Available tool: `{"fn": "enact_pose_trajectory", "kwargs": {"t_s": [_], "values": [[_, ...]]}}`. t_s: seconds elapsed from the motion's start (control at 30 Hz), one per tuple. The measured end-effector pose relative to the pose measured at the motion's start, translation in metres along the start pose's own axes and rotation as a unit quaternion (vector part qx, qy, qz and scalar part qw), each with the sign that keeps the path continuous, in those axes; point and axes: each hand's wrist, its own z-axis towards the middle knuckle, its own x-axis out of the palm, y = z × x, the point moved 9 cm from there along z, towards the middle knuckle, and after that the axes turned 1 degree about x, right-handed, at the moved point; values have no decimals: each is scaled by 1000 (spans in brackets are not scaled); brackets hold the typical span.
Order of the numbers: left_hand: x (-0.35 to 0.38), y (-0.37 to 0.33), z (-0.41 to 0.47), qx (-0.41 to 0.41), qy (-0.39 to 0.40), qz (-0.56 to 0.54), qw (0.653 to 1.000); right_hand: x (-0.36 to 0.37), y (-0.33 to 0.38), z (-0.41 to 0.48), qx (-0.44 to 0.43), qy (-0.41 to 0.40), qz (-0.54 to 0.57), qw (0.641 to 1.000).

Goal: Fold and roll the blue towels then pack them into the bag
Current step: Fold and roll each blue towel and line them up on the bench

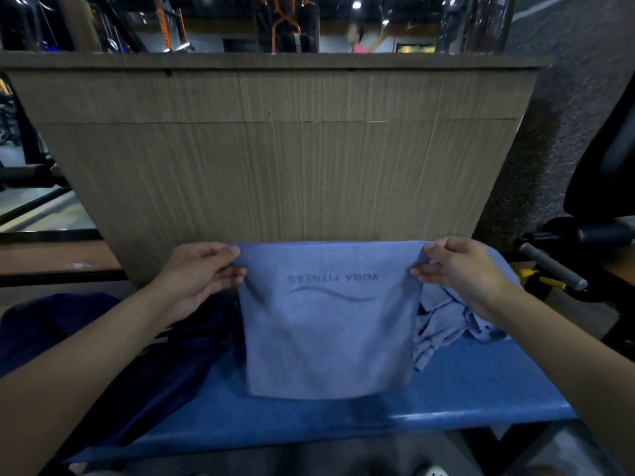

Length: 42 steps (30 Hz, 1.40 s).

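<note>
Your left hand [202, 273] and right hand [457, 269] each pinch a top corner of the blue towel [326, 338], printed "YOGA FITNESS" upside down, hanging over the blue bench [464, 389], dark bag [103, 338] left, crumpled towel [443, 321] right.

pale-blue towel [326, 338] (darker wave logo)
</note>
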Motion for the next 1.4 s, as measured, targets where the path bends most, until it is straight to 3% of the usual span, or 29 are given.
{"fn": "enact_pose_trajectory", "kwargs": {"t_s": [0.13,0.3,0.4,0.6,0.8,1.07,1.23,1.4], "values": [[-5,-14,3,67,-4,-18,998,6,8,7,-41,-17,38,998],[-21,19,-9,70,5,27,997,10,-25,1,-22,-19,44,999],[-28,69,-24,44,15,101,994,10,-89,-14,42,-9,-45,998],[-42,196,-67,-79,88,195,974,13,-211,-84,186,97,-128,969],[-45,220,-87,-103,120,283,946,-1,-235,-106,192,112,-152,963],[-38,208,-77,-75,139,351,923,3,-229,-91,158,117,-188,962],[-37,193,-37,14,37,351,935,14,-213,-55,64,52,-195,977],[-30,188,-2,81,-30,421,903,26,-215,-7,-3,-1,-210,978]]}}
